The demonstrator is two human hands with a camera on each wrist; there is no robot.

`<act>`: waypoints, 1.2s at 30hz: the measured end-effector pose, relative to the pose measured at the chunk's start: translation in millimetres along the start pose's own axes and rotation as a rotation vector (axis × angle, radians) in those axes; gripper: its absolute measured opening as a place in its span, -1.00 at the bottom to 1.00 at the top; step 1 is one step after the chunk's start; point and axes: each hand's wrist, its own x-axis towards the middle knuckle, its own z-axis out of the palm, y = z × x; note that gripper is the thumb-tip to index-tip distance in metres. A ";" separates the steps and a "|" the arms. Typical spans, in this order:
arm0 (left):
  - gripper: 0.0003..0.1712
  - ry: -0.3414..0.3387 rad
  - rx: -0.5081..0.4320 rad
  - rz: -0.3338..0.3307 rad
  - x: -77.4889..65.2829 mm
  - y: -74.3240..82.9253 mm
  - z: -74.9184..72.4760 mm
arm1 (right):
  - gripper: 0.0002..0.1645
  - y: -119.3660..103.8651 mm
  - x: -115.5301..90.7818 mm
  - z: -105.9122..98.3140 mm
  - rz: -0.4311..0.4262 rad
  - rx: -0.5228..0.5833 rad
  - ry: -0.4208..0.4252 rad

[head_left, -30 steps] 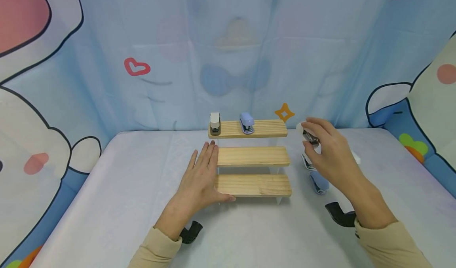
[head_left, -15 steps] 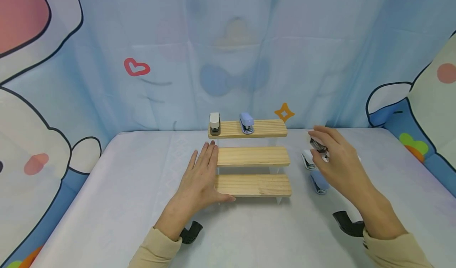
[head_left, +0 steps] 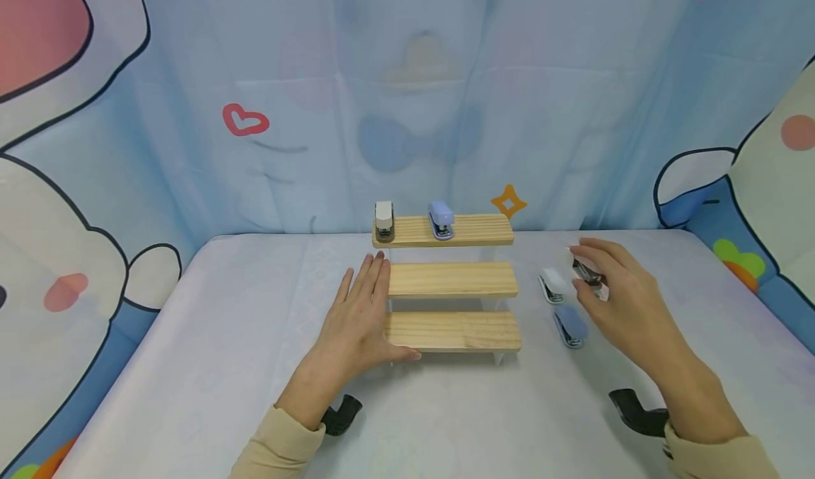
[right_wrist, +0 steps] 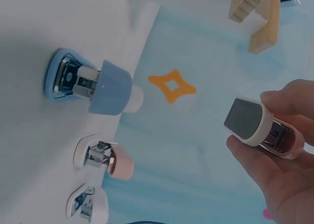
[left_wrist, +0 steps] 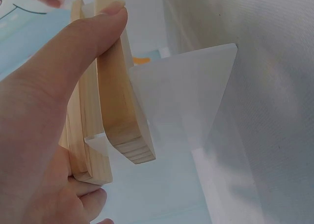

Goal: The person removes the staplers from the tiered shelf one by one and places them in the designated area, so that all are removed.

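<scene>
The right hand (head_left: pixel 627 298), right of centre in the head view, pinches 1 held stapler (right_wrist: pixel 262 124) between the thumb below and the fingers above. The held stapler appears raised above the bench (head_left: pixel 458 408). It lies at the upper left of the right hand, tilted, its long axis running from upper left to lower right; its flat grey face shows in the right wrist view.

Governing relation: the 3-tier wooden rack (head_left: pixel 484 281) stands to the left of the held stapler, well apart, its planks running left to right across the frame. The left hand is nearer the rack; the right hand is nearer the loose staplers.

The left hand (head_left: pixel 356 327) rests against the left end of the rack, fingers extended alongside, thumb on the front edge of the lower tier (head_left: pixel 453 332).

Just left of the right hand, on the bench: 1 white stapler (head_left: pixel 552 285), with 1 blue stapler (head_left: pixel 571 325) below it. The right wrist view adds 1 pink-topped stapler (right_wrist: pixel 121 162) at lower left.

Top tier (head_left: pixel 484 230): 1 cream stapler (head_left: pixel 384 218) at the left end, 1 lavender stapler (head_left: pixel 441 217) near the middle.

Behind: 1 printed blue curtain (head_left: pixel 395 40).
</scene>
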 end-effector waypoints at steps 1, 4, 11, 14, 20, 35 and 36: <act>0.69 0.000 0.001 0.000 0.1 0.0 0.0 | -0.37 1.0 -1.0 -0.2 0.013 0.000 -0.006; 0.68 -0.001 0.004 -0.001 0.2 0.1 0.1 | -0.37 5.0 -3.6 -0.1 0.039 0.003 -0.021; 0.68 0.001 0.004 -0.004 -0.1 -0.1 0.3 | -0.39 16.2 -5.9 -1.7 0.047 0.007 -0.036; 0.68 0.000 0.004 -0.002 0.2 0.0 0.5 | -0.42 22.0 -6.4 -4.1 0.048 0.008 -0.046; 0.68 -0.002 0.004 -0.001 0.3 -0.2 0.7 | -0.42 29.0 -8.2 -5.1 0.057 -0.003 -0.063; 0.67 -0.011 0.003 -0.001 0.0 -0.3 -0.1 | -0.43 48.0 -10.4 -5.4 0.203 -0.037 -0.290; 0.67 -0.013 0.004 -0.001 -0.1 -0.2 -0.2 | -0.44 49.4 -10.5 -5.8 0.204 -0.040 -0.307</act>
